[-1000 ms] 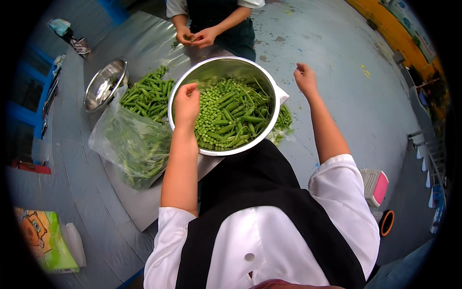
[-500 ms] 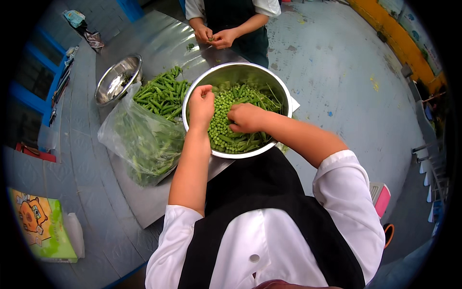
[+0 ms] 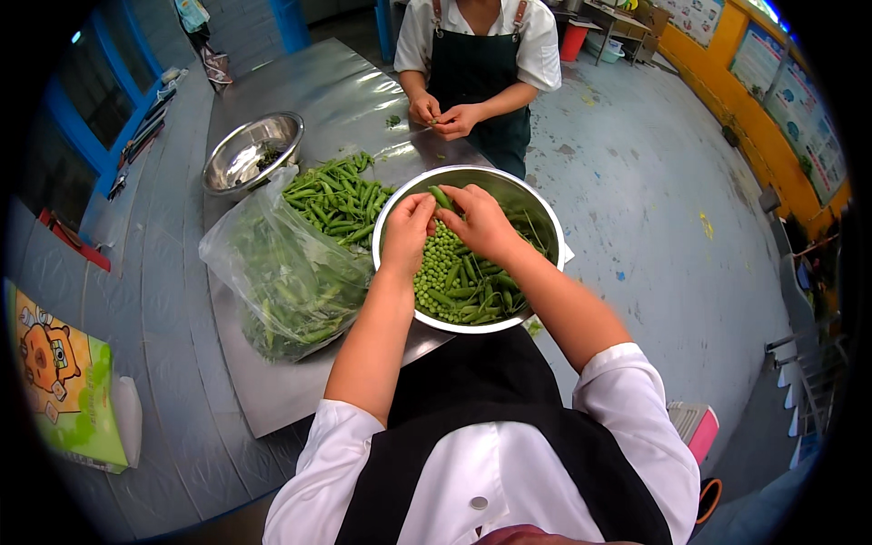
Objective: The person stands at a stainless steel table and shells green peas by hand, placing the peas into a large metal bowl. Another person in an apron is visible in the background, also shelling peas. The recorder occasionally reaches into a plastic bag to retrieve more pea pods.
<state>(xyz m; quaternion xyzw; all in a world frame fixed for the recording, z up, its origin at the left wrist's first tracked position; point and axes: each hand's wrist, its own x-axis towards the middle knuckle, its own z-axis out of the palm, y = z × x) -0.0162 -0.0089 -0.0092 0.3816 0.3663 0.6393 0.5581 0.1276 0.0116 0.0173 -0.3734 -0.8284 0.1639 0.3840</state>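
My two hands meet over a large steel bowl that holds shelled green peas and green pods. A plump pea pod sticks up between my fingertips. My left hand pinches it from the left. From the right, the thumb and fingers of my right hand close on the same pod. Part of the pod is hidden by my fingers. To the left of the bowl, a pile of pea pods lies on the metal table, beside a clear plastic bag of pods.
Farther left stands a smaller steel bowl with dark bits in it. Across the table a person in a dark apron works something small between both hands. A green and orange package is at the far left.
My right hand has come up from the peas to meet my left hand, and a pea pod now shows between them. The view has tilted up, showing more of the other person.
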